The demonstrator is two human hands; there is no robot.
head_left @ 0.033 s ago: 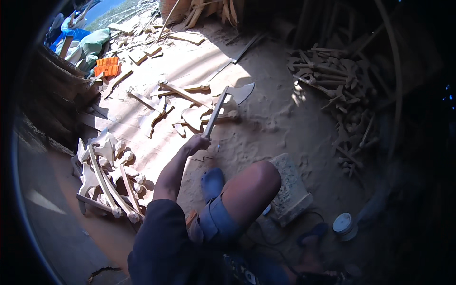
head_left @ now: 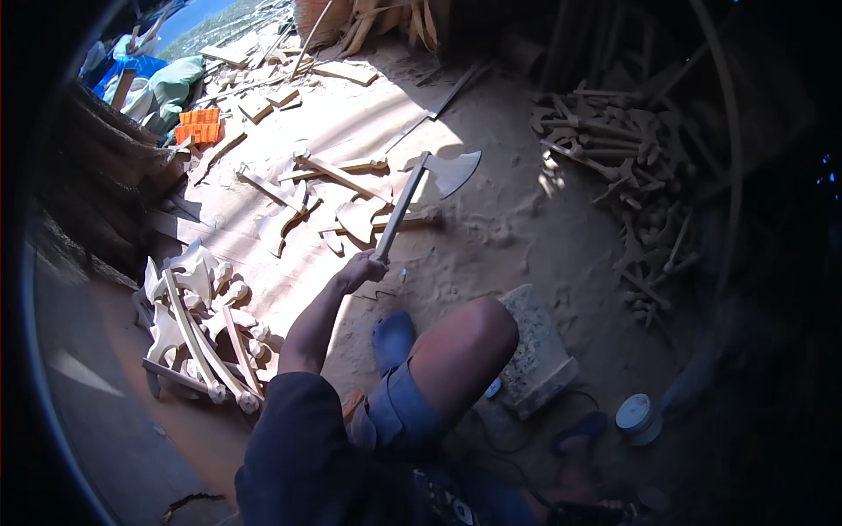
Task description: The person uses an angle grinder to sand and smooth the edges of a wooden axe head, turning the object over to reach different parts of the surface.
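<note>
The left hand (head_left: 364, 270), mid-frame, grasps the axe (head_left: 402, 209) low, leaving its blade (head_left: 456, 174) clear; shadow hides the grip of the right hand (head_left: 607, 505).

The camera sits up on the person's head, left of a fisheye pair, looking steeply down: dark sleeve (head_left: 294, 421) close below the lens, left hand (head_left: 361, 272) farther out, mid-view, the dusty floor (head_left: 500, 241) stretching away beyond.
</note>
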